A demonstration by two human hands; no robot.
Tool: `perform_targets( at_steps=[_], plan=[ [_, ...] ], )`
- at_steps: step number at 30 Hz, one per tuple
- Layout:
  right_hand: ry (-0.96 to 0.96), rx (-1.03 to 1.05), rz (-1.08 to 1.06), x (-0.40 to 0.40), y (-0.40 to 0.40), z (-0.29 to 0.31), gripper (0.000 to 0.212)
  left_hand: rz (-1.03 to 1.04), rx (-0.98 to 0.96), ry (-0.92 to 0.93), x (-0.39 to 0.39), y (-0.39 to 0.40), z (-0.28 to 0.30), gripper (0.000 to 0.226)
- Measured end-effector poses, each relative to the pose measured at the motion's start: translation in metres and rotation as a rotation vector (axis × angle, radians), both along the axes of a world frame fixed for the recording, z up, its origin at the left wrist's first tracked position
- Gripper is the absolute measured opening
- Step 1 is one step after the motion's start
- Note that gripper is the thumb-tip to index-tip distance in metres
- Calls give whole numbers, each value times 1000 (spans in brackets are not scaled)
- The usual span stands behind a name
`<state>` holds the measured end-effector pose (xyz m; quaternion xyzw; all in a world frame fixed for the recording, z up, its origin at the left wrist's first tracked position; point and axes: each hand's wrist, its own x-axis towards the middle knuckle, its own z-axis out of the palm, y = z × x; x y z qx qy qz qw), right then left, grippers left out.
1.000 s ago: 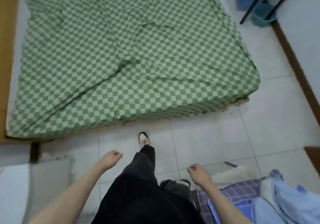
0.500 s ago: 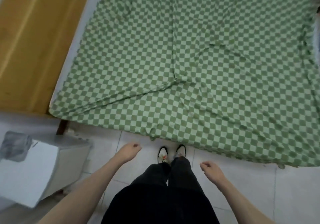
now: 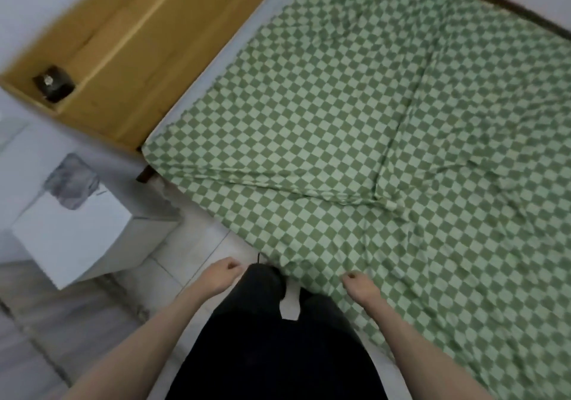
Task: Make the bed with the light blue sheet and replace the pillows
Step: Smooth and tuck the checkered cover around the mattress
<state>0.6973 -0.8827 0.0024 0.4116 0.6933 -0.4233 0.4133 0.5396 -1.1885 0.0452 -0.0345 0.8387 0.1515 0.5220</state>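
A green and white checked sheet (image 3: 355, 127) covers the bed, wrinkled, with long creases running across it. I stand at the bed's near edge, my legs against it. My left hand (image 3: 221, 277) hangs over the floor tiles beside my leg, fingers loosely curled, holding nothing. My right hand (image 3: 360, 285) hovers just over the sheet's near edge, fingers loosely curled, also holding nothing. No light blue sheet and no pillows are in view.
A wooden headboard shelf (image 3: 133, 44) runs along the bed's left end, with a small dark object (image 3: 54, 82) on it. A white cabinet (image 3: 83, 239) with a clear plastic container (image 3: 72, 181) on top stands on the floor to my left.
I have stepped closer to the bed and turned left towards the headboard corner. The bedding pile on the floor has left the view. Both hands stay loosely curled and hold nothing.
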Motion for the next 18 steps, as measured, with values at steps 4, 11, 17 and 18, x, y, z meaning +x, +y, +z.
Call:
perform_targets(
  at_steps=[4, 11, 17, 18],
  plan=[
    [154, 48, 25, -105, 17, 26, 32, 116, -61, -81, -20, -52, -11, 24],
    [133, 169, 173, -237, -9, 12, 25, 218, -38, -92, -141, -114, -65, 28],
    [7, 141, 508, -389, -84, -58, 42, 161, 21, -82, -303, -142, -139, 39],
    [29, 153, 578, -428, -97, -72, 43, 170, 29, -58, -333, -146, -151, 37]
  ],
)
